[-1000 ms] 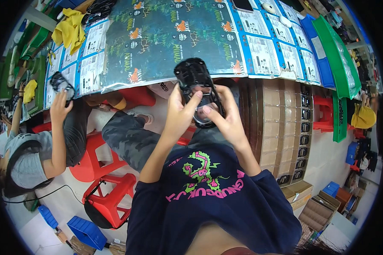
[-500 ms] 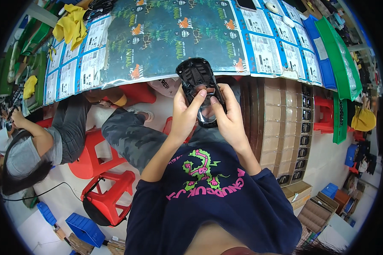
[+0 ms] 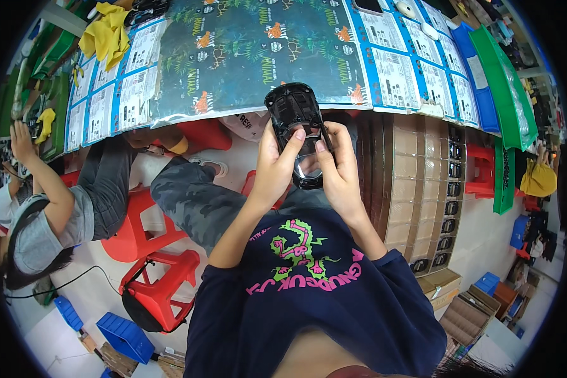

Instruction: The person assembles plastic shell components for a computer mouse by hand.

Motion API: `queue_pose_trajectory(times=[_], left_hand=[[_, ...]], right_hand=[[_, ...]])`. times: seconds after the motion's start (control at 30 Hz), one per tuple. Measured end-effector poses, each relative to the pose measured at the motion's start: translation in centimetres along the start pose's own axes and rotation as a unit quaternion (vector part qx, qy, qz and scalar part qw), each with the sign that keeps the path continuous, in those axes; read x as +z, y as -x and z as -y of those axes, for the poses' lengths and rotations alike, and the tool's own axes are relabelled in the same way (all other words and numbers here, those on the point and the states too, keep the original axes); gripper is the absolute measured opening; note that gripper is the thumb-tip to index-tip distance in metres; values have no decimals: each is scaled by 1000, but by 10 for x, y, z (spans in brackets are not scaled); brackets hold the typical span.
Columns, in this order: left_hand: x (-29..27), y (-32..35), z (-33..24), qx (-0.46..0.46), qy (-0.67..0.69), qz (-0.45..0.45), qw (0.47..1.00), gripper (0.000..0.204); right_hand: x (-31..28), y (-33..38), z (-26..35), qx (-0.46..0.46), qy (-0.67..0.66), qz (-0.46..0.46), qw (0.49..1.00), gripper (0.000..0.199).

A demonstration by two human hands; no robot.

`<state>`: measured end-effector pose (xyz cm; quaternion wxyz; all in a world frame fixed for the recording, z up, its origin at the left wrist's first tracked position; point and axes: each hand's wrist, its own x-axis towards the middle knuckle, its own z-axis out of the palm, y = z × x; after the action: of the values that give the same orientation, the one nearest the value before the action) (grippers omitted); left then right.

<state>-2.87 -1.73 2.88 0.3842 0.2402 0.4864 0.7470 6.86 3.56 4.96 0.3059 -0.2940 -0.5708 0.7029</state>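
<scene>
A black plastic toy car body [image 3: 295, 120], with a clear window part in it, is held up in front of my chest, just below the table edge. My left hand [image 3: 273, 167] grips its left side, the thumb pressing on the inner face. My right hand [image 3: 337, 165] grips the right side, the thumb resting on the clear window piece. Both forearms rise from my dark blue shirt with its pink and green print.
A table [image 3: 246, 57] covered with a printed animal sheet and blue-edged sheets lies ahead. A seated person [image 3: 50, 201] works at my left on a red stool [image 3: 132, 233]. Another red stool [image 3: 164, 283], blue bins [image 3: 123, 334], stacked cardboard trays [image 3: 416, 189] and green bins [image 3: 507, 101] surround me.
The car body stays in both my hands and shifts slightly. The person at my left has lowered the raised arm toward the table.
</scene>
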Motion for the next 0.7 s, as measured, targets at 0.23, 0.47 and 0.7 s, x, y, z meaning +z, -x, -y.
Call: queue_pose_trajectory(times=[0.23, 0.47, 0.7], left_hand=[[-6, 2, 6, -13, -6, 5, 1000, 25], [-7, 1, 13, -15, -12, -4, 1000, 24], [-10, 3, 12, -21, -32, 8, 999, 21]], right_hand=[[0, 0, -3, -29, 46, 7, 998, 29], [-9, -4, -8, 7, 95, 47, 994, 21], [-7, -4, -11, 20, 85, 28, 996, 11]])
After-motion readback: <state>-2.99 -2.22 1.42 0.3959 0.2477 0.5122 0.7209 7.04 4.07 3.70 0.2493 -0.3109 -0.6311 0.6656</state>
